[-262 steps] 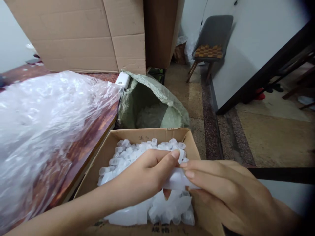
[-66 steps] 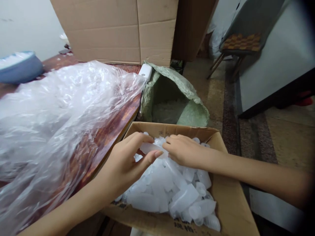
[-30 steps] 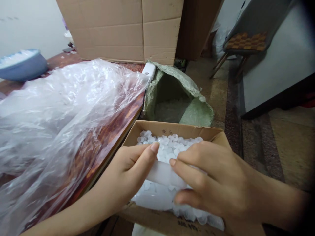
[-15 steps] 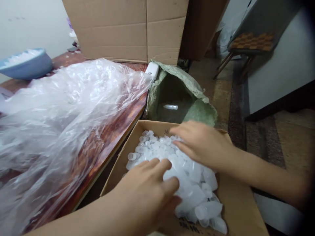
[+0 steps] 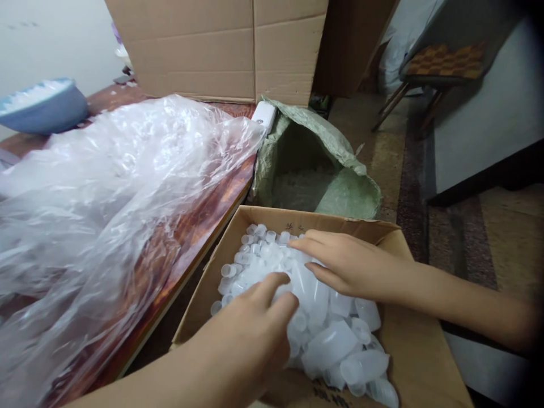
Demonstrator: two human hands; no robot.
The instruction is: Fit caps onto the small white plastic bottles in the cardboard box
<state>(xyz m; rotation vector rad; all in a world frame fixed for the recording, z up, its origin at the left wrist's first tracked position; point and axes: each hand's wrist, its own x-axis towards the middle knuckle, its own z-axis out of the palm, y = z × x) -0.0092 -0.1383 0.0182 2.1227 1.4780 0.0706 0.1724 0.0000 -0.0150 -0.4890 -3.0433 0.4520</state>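
Note:
A cardboard box (image 5: 420, 340) in front of me holds a heap of small translucent white plastic pieces (image 5: 331, 343), shaped like short tubes with a tapered or flattened end. My left hand (image 5: 259, 320) reaches over the heap from the lower left, its thumb and index finger apart; the other fingers are largely hidden. Across the heap from the right comes my right hand (image 5: 340, 258), palm down, fingers stretched and thumb apart, over the pieces at the far side. No piece is visibly gripped in either hand.
Just beyond the box, a green woven sack (image 5: 314, 119) gapes open. Clear plastic sheeting (image 5: 127, 164) covers much of the reddish table (image 5: 204, 226) at left. A blue basin (image 5: 46, 110), a large cardboard panel (image 5: 204, 51) and a chair (image 5: 442, 65) stand farther back.
A translucent piece visible in the sack's mouth earlier no longer shows there. My right hand has shifted slightly down over the heap; my left hand's fingers have moved and reach forward less.

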